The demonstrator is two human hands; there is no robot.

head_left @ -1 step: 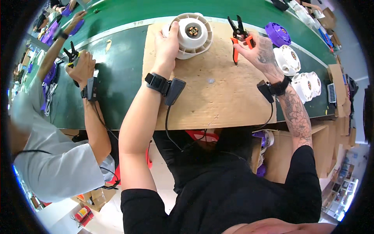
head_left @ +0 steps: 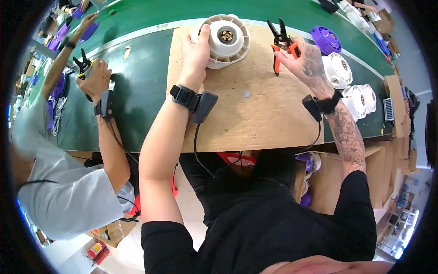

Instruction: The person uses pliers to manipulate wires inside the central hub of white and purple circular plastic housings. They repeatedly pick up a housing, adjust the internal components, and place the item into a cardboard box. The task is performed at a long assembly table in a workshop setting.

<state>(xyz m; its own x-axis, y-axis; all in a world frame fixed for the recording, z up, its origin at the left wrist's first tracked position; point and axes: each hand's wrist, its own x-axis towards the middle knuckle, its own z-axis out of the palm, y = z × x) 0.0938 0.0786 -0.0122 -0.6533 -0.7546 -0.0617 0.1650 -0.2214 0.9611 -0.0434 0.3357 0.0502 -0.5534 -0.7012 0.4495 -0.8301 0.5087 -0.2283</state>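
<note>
My left hand (head_left: 196, 52) grips the left side of a white round ribbed plastic housing (head_left: 228, 55), its thumb along the top. A dark hub with copper-coloured spots sits in the housing's centre. To the right, my right hand (head_left: 303, 57) is closed round orange-handled wire strippers (head_left: 277, 59). Their black jaws point away from me, parted and apart from the housing. The hidden fingers of both hands cannot be seen in full. A sheet of cardboard (head_left: 246, 118) lies under the housing and the tool.
A purple housing (head_left: 326, 40) and several white ones (head_left: 336, 71) stand right of the cardboard on the green table (head_left: 137, 100). At my left a co-worker's hand (head_left: 96, 77) holds yellow-and-black pliers (head_left: 83, 64). Cables hang from my wrist straps; cardboard boxes (head_left: 372, 176) stand below right.
</note>
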